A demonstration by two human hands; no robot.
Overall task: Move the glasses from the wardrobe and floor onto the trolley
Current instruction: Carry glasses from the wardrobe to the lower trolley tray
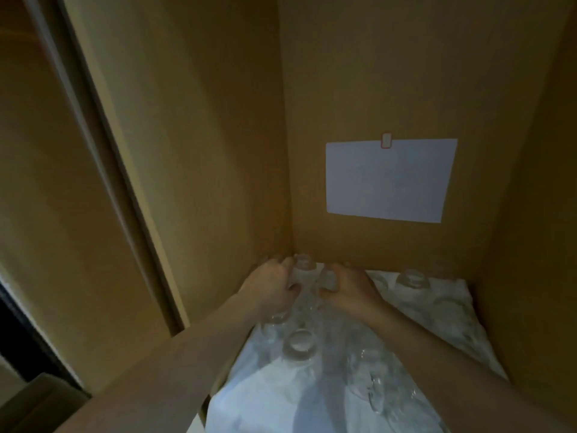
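I look into a wooden wardrobe compartment whose floor is covered by a white cloth [268,389]. Several clear glasses stand upside down on it. My left hand [271,287] grips one glass [301,270] in the back left corner. Beside it, my right hand [349,289] is curled round a second glass [327,278]. Another upturned glass [300,345] stands nearer to me between my forearms, and one more glass [412,278] sits near the back wall on the right. More glasses at the lower right are blurred.
The wardrobe's left side wall [187,151] and back wall [406,73] close in tightly. A white paper sheet [388,179] is clipped to the back wall. A sliding door edge [103,151] runs down the left. The right wall [530,214] limits that side.
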